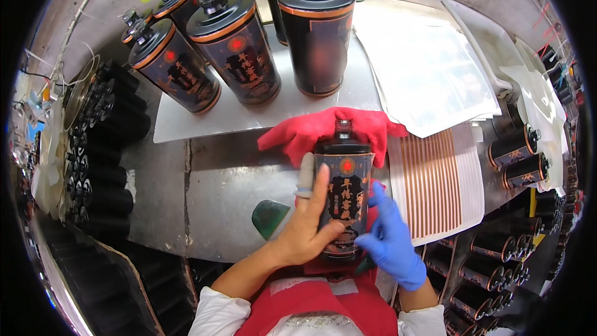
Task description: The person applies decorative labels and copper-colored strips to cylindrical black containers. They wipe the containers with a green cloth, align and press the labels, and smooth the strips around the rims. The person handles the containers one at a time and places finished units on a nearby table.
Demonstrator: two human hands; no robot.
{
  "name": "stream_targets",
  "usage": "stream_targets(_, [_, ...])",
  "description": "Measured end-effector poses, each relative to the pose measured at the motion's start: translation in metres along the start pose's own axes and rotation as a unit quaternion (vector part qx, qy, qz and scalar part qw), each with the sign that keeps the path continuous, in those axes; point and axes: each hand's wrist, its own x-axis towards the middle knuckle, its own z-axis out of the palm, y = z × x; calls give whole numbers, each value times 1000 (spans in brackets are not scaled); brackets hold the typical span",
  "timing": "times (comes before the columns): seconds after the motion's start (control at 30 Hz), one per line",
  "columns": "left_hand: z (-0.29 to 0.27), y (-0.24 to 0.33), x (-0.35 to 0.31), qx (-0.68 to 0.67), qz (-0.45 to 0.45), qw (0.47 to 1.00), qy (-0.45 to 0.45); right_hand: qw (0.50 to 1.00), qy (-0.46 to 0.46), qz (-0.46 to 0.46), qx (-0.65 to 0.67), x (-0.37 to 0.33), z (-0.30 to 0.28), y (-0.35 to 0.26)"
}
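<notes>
A black glass bottle (344, 202) stands in front of me, leaning slightly, with its decorated dark label and red dot facing up at me. My left hand (305, 227) is bare except for pale finger covers and is closed round the bottle's left side, its thumb across the lower front. On the lower right side, my right hand (393, 246), in a blue glove, grips the edge between thumb and fingers. A bunched red cloth (329, 126) lies behind the bottle's neck. Beside my left wrist is a flat dark green piece (270, 218).
Several large black bottles (235, 56) stand on a pale board (249, 121) at the back. White sheets (423, 74) and a sheet with copper strips (432, 183) lie to the right. More bottles fill the racks left (102, 168) and right (491, 255).
</notes>
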Motion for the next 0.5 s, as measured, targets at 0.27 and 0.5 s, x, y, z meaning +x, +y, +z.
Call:
stream_targets(0.27, [3, -5, 7, 5, -6, 999, 33, 959, 76, 83, 259, 45, -19, -9])
stream_targets(0.5, [-1, -10, 11, 48, 29, 997, 44, 943, -48, 92, 317, 35, 14, 12])
